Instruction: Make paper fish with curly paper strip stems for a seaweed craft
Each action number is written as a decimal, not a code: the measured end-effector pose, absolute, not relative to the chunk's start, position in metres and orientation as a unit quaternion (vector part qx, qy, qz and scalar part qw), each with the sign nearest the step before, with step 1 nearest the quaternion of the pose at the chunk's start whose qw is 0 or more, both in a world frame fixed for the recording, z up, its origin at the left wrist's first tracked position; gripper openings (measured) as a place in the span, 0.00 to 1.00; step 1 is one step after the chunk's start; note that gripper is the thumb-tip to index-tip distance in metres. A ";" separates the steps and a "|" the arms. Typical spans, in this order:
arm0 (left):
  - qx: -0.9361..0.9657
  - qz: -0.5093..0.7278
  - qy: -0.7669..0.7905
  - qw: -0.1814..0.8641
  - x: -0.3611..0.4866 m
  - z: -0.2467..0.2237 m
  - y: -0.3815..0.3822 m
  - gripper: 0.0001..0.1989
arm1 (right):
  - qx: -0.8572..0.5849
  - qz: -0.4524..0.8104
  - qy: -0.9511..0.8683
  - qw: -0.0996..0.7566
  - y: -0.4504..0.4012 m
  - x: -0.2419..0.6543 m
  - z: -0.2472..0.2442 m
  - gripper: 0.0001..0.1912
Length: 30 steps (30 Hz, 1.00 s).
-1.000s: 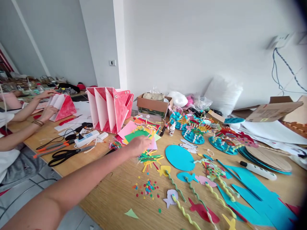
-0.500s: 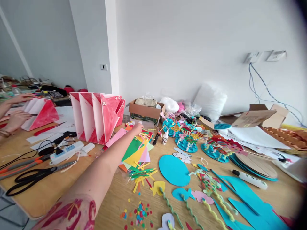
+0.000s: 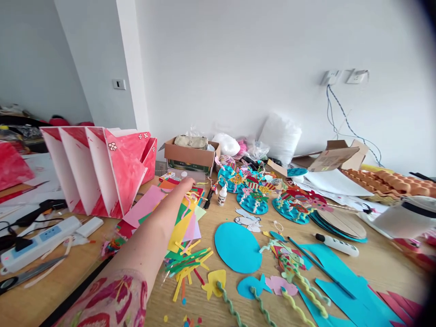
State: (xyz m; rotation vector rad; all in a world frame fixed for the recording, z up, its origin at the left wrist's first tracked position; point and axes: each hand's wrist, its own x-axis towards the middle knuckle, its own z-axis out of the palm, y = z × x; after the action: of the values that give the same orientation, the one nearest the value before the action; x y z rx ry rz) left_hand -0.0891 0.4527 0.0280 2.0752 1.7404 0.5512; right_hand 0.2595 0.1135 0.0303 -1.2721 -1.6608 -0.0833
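Observation:
My left hand (image 3: 188,185) reaches far out over the table, at the back edge of a pile of coloured paper sheets (image 3: 179,230). Its fingers bend down and away from me, so their tips and anything in them are hidden. Pale curly strips lie on the pile beside the hand. A small white glue bottle (image 3: 222,196) stands upright to the right of the hand, next to a black pen-like object (image 3: 208,200). Nearer to me are cut green and yellow paper strips (image 3: 190,261) and a blue oval disc (image 3: 237,247). My right hand is out of view.
A red and white folded cardboard stand (image 3: 126,163) rises on the left, near a white power strip (image 3: 42,240) and scissors (image 3: 30,274). An open cardboard box (image 3: 189,156) stands behind. Decorated blue discs (image 3: 252,203), paper fish (image 3: 215,282) and egg trays (image 3: 391,184) spread rightward.
The view has swung right, so the scene shifts left and the other person's hands have left the picture. My left hand stays at the back of the paper pile.

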 end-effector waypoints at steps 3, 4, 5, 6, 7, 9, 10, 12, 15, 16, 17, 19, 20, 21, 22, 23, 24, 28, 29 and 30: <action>0.734 0.173 0.631 0.183 -0.079 0.024 0.461 0.15 | -0.542 -0.032 -0.680 0.493 0.115 0.256 0.032 0.20; 0.733 0.169 0.634 0.181 -0.077 0.024 0.463 0.15 | -0.547 -0.035 -0.678 0.490 0.116 0.258 0.034 0.21; 0.732 0.166 0.636 0.179 -0.074 0.024 0.464 0.15 | -0.551 -0.040 -0.677 0.486 0.116 0.261 0.036 0.21; 0.731 0.167 0.637 0.177 -0.073 0.025 0.465 0.15 | -0.556 -0.045 -0.676 0.482 0.117 0.265 0.037 0.20; 0.731 0.171 0.637 0.176 -0.072 0.025 0.464 0.15 | -0.560 -0.050 -0.676 0.476 0.117 0.269 0.039 0.19; 0.730 0.185 0.635 0.173 -0.071 0.027 0.462 0.15 | -0.570 -0.060 -0.673 0.468 0.117 0.277 0.042 0.18; 0.729 0.196 0.633 0.172 -0.072 0.029 0.461 0.15 | -0.575 -0.063 -0.670 0.466 0.117 0.280 0.044 0.18; 0.722 0.224 0.631 0.172 -0.074 0.032 0.457 0.15 | -0.580 -0.065 -0.665 0.466 0.116 0.283 0.046 0.17; 0.700 0.283 0.631 0.180 -0.081 0.041 0.451 0.15 | -0.580 -0.055 -0.661 0.473 0.113 0.278 0.048 0.16; 0.689 0.305 0.630 0.187 -0.083 0.046 0.449 0.15 | -0.580 -0.049 -0.659 0.477 0.112 0.273 0.049 0.17; 0.677 0.328 0.629 0.196 -0.085 0.051 0.448 0.15 | -0.580 -0.037 -0.656 0.482 0.112 0.268 0.049 0.20; 0.650 0.375 0.622 0.223 -0.088 0.066 0.444 0.15 | -0.580 -0.008 -0.649 0.493 0.111 0.254 0.051 0.26; 0.638 0.398 0.614 0.241 -0.089 0.074 0.441 0.15 | -0.578 0.010 -0.646 0.498 0.110 0.246 0.053 0.29; 0.626 0.420 0.602 0.262 -0.090 0.083 0.438 0.15 | -0.577 0.030 -0.642 0.504 0.110 0.239 0.055 0.31; 0.617 0.440 0.586 0.287 -0.089 0.093 0.433 0.15 | -0.575 0.048 -0.639 0.509 0.109 0.232 0.057 0.31; 0.610 0.458 0.565 0.314 -0.088 0.102 0.427 0.15 | -0.573 0.061 -0.637 0.512 0.108 0.226 0.060 0.29; 0.606 0.473 0.539 0.343 -0.086 0.111 0.419 0.15 | -0.572 0.072 -0.635 0.514 0.105 0.222 0.064 0.26; 0.602 0.509 0.409 0.459 -0.070 0.145 0.367 0.11 | -0.567 0.095 -0.635 0.516 0.082 0.219 0.078 0.17; 0.601 0.509 0.377 0.487 -0.064 0.152 0.348 0.09 | -0.568 0.100 -0.634 0.515 0.072 0.220 0.081 0.16; 0.600 0.507 0.346 0.513 -0.056 0.157 0.326 0.07 | -0.570 0.106 -0.632 0.514 0.060 0.222 0.084 0.14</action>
State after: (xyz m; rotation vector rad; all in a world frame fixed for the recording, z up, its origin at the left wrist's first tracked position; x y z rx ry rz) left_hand -0.0558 0.3262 0.1569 1.4434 0.8308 1.2182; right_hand 0.2224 0.0603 0.0838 -1.3708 -1.5195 0.2542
